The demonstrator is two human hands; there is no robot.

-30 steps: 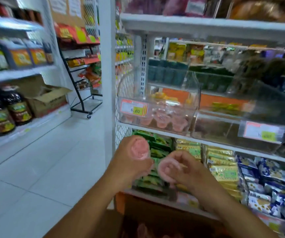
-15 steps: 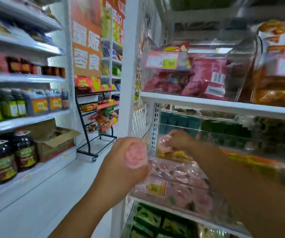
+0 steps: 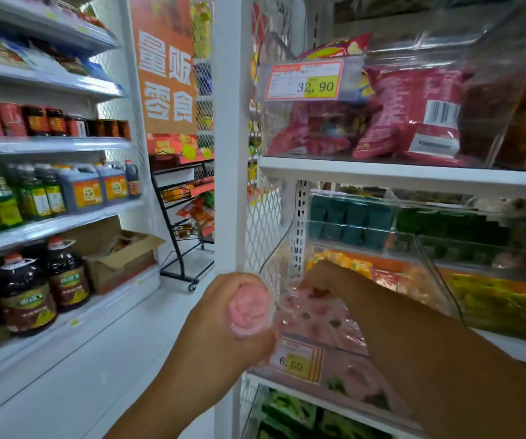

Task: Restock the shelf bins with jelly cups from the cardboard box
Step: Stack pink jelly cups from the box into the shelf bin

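Right hand (image 3: pixel 321 277) lower inside bin (image 3: pixel 438 286)

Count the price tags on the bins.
2. The 32.90 tag is on the top bin of red packets; the 6.60 tag is on the jelly cup bin, beside the left hand, which holds a cup. The right arm may hide more.

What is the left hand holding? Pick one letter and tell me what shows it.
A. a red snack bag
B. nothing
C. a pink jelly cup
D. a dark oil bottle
C: the left hand is curled round a pink jelly cup, held just outside the clear bin, while the right hand reaches into that bin.
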